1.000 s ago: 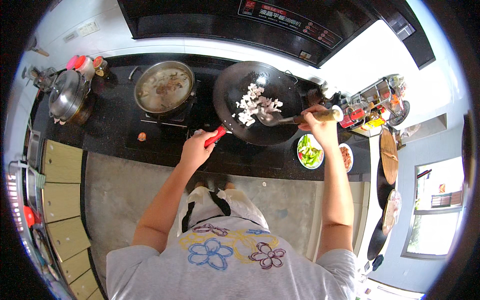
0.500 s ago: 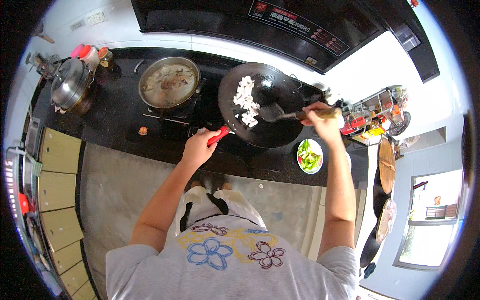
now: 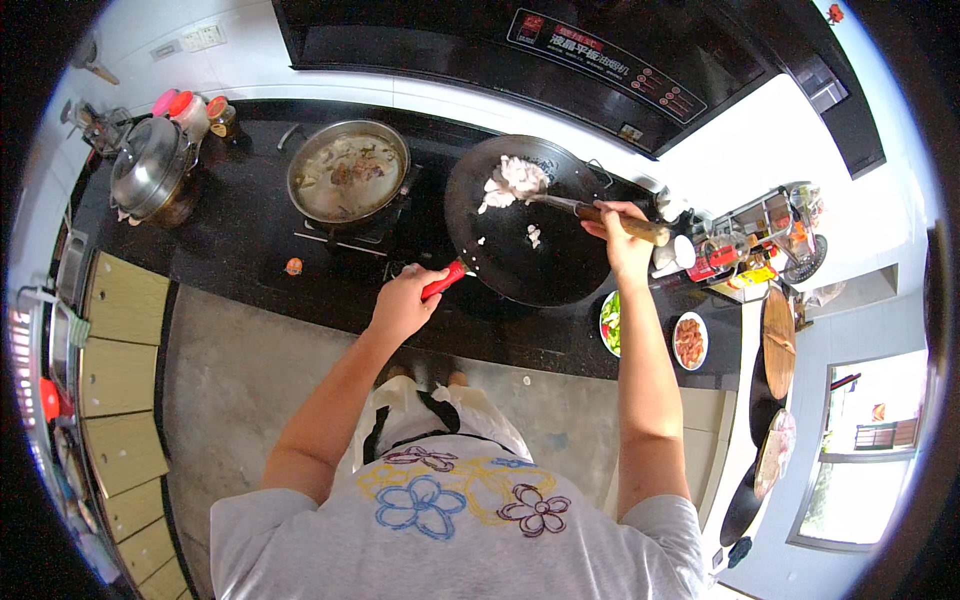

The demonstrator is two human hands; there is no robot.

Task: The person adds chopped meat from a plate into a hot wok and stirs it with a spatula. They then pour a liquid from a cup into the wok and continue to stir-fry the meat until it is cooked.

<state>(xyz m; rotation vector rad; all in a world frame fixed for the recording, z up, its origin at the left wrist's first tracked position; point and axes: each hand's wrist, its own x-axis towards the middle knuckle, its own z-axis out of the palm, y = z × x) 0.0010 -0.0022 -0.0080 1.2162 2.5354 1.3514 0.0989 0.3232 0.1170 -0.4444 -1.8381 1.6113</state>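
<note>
1. Well, at the far left a lidded pot (image 3: 153,175) is standing by some jars (image 3: 190,118), and next along a pan (image 3: 320,215) is holding cloudy broth.
2. Rightward, the left hand (image 3: 405,300) is grasping the wok's red handle (image 3: 446,279), fingers wrapping round it.
3. Beyond the handle the wok (image 3: 560,265) is sitting right of the pan; its pale bits (image 3: 515,180) are mostly heaping toward the far side, a few lying apart.
4. The right hand (image 3: 622,235) is clenching the spatula (image 3: 568,205) by its wooden end; the blade is reaching the heap.
5. Farther right, greens (image 3: 611,325) and reddish bits (image 3: 690,342) are lying in separate dishes, the forearm partly covering the greens.
6. I'm judging the cooking partway along: pale bits are already in the wok; greens and reddish bits are not yet joining them.
7. Overhead, the hood's panel (image 3: 610,60) is showing a red patch, pale lettering and button icons; print on the rack's bottles (image 3: 730,250) is looking too small to read.
</note>
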